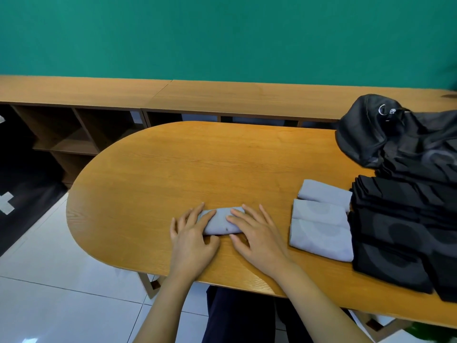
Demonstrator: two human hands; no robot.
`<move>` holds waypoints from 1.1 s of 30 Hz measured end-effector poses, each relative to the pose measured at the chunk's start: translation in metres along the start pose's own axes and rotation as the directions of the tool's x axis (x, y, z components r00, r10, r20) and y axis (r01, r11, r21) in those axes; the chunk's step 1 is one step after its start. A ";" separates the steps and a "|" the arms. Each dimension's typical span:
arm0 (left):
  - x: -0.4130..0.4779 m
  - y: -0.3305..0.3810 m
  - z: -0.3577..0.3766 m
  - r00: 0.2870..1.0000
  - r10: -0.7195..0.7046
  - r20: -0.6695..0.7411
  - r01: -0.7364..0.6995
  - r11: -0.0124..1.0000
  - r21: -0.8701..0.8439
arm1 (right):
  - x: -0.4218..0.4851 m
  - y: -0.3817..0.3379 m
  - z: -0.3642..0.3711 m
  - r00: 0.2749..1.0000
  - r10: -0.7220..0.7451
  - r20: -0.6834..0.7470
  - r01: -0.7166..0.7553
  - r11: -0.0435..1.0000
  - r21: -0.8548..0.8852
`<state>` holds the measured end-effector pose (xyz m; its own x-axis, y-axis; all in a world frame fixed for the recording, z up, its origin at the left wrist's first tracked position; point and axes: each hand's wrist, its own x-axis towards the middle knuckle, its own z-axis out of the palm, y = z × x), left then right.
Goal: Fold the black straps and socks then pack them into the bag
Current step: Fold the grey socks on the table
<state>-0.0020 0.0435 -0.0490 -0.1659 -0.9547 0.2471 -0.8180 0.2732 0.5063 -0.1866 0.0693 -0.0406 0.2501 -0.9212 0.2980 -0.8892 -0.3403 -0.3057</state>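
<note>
Wooden table [153, 174] at frame centre carries a grey sock [222, 225]. Left hand [193, 236] and right hand [258, 235] press it, fingers [205, 219] spread flat.

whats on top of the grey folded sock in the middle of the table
Both hands press on the grey folded sock: left hand over its left end, right hand over its right. Its middle shows; the ends beneath them are hidden.
</note>
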 end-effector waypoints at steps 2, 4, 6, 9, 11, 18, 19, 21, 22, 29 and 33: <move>0.000 -0.001 0.000 0.999 -0.025 -0.020 0.025 0.999 -0.037 | 0.000 -0.001 -0.002 1.000 0.009 0.030 -0.009 1.000 0.006; 0.001 0.001 -0.002 0.999 -0.023 -0.033 0.021 0.997 -0.071 | 0.003 -0.004 -0.007 0.999 -0.006 0.043 0.005 1.000 0.011; 0.002 0.007 -0.008 1.000 -0.005 -0.028 0.002 0.996 -0.094 | 0.007 -0.008 -0.018 1.000 -0.027 0.012 0.028 1.000 -0.014; 0.009 0.030 -0.019 0.997 0.058 -0.055 -0.067 0.979 -0.190 | 0.008 -0.004 -0.045 0.984 -0.071 -0.164 0.066 0.997 -0.036; 0.016 0.053 -0.019 0.986 0.136 -0.096 -0.158 0.949 -0.272 | 0.001 0.009 -0.063 0.963 -0.059 -0.264 0.049 0.998 -0.047; 0.033 0.154 0.023 0.911 0.411 0.025 -0.380 0.863 -0.334 | -0.059 0.083 -0.120 0.927 0.031 -0.374 -0.154 0.941 -0.301; 0.031 0.159 0.030 0.888 0.447 0.107 -0.409 0.874 -0.261 | -0.068 0.086 -0.124 0.956 0.093 -0.279 -0.191 0.916 -0.352; 0.022 0.161 0.045 0.840 0.422 0.342 -0.420 0.904 -0.084 | -0.083 0.089 -0.124 0.968 0.247 0.034 -0.210 0.882 -0.421; 0.017 0.160 0.050 0.820 0.363 0.442 -0.389 0.921 -0.033 | -0.090 0.091 -0.122 0.950 0.284 0.131 -0.208 0.885 -0.416; 0.022 0.170 0.042 0.847 0.323 0.422 -0.373 0.927 0.040 | -0.088 0.092 -0.136 0.937 0.318 0.144 -0.244 0.892 -0.380; 0.038 0.196 0.028 0.858 0.363 0.363 -0.395 0.919 0.015 | -0.082 0.098 -0.154 0.940 0.319 0.120 -0.255 0.892 -0.374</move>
<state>-0.1838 0.0578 0.0359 -0.6393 -0.7630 0.0958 -0.6940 0.6261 0.3554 -0.3528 0.1406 0.0442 -0.0023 -0.9973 0.0738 -0.9999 0.0015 -0.0103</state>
